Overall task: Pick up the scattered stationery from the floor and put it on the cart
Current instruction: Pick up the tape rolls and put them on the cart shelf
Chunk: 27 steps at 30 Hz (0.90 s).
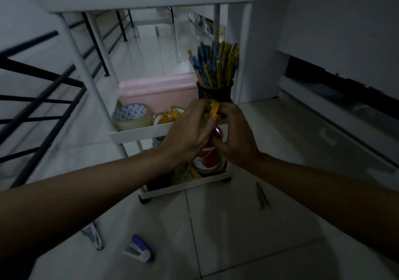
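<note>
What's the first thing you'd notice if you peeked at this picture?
Two hands meet in the middle: the left hand and right hand both pinch a small yellow tape roll in front of the white cart. Right behind them, a black mesh cup on the cart's middle shelf bristles with colourful pencils. Down on the floor, a blue stapler lies waiting.

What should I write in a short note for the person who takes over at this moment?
Left hand and right hand: both pinch one small yellow tape roll above the cart's middle shelf.
Done: a big clear tape roll and small yellow rolls lie on that shelf; the pencil cup stands there.
Left: set the held roll down. On the floor lie a blue stapler, a metal tool and a yellow cutter.
</note>
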Each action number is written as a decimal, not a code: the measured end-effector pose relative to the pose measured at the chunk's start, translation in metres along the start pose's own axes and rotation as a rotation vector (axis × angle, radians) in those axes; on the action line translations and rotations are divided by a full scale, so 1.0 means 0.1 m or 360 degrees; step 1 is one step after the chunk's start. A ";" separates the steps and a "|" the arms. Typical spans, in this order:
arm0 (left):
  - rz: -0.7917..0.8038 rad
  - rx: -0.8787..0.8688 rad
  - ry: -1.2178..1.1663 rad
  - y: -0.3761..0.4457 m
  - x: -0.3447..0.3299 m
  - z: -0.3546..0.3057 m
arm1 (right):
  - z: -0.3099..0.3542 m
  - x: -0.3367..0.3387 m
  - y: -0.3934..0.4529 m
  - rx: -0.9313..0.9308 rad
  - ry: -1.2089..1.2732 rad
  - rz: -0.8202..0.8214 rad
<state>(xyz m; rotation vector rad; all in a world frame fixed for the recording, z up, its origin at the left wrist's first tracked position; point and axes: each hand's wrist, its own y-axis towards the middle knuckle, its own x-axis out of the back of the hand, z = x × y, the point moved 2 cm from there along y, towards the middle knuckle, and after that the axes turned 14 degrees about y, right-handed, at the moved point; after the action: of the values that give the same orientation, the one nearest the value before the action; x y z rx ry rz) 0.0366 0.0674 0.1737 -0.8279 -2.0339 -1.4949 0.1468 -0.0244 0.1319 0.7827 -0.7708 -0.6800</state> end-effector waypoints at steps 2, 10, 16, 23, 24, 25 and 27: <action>-0.0048 -0.0004 0.0071 0.04 0.07 0.01 | -0.01 0.01 0.01 0.0031 -0.0107 0.0144; -0.0049 0.0027 0.0429 0.05 0.46 0.31 | -0.06 -0.22 -0.01 0.0310 -0.0662 0.0573; -0.0035 0.0361 0.0456 0.01 0.43 0.61 | -0.10 -0.39 0.00 0.0331 -0.0865 0.0515; 0.0008 0.0458 0.0756 0.18 0.33 0.67 | -0.08 -0.44 0.04 0.0225 -0.0774 0.0471; 0.0071 0.0493 0.0836 0.18 0.31 0.68 | -0.07 -0.44 0.04 0.0212 -0.0774 0.0479; 0.0104 0.0531 0.0881 0.17 0.31 0.68 | -0.07 -0.44 0.05 0.0202 -0.0771 0.0483; 0.0074 0.0494 0.0880 0.15 0.31 0.64 | -0.06 -0.44 0.04 0.0192 -0.0759 0.0499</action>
<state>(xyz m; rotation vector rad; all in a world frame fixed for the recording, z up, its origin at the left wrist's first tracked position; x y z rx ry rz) 0.0243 0.1376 0.1865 -0.2902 -1.7429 -1.1721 0.1285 0.0136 0.1174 0.5926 -1.3477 -0.5428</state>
